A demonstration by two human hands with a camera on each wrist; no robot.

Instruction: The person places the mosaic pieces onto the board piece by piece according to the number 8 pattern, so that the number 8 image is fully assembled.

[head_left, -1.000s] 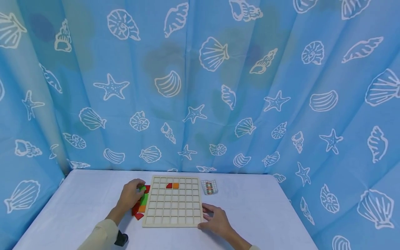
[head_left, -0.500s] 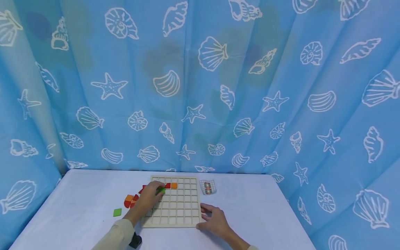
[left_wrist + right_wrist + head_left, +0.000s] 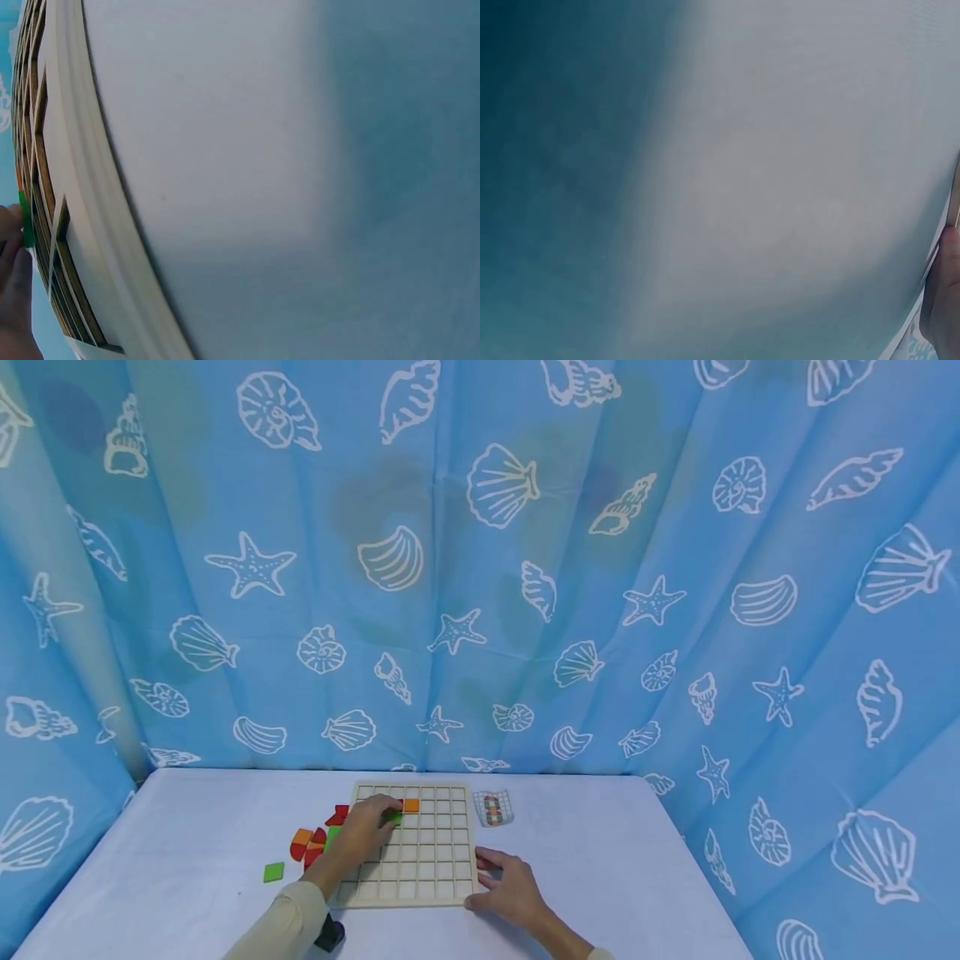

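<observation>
My left hand (image 3: 362, 828) pinches a green tile (image 3: 393, 817) low over the upper left of a pale wooden grid board (image 3: 437, 867). Just above that tile, an orange square tile (image 3: 412, 806) lies in a cell, with a red tile beside it mostly covered by my fingers. In the left wrist view the green tile (image 3: 28, 219) shows between thumb and finger at the left edge, close to the board's grid (image 3: 97, 202). At the board's near right corner, my right hand (image 3: 512, 891) touches the side edge with relaxed fingers, thumb by the corner.
Loose red, orange and green tiles (image 3: 302, 837) lie left of the board, partly behind my left forearm. A green square tile (image 3: 273, 872) sits apart further left. Right of the board is a small gridded pattern card (image 3: 492, 808). A blue shell-print curtain (image 3: 450, 568) hangs behind the white table (image 3: 592, 860).
My left hand has moved right from the loose tiles onto the board, carrying a green tile. Another green tile now lies apart at the left. My right hand stays at the board's edge.
</observation>
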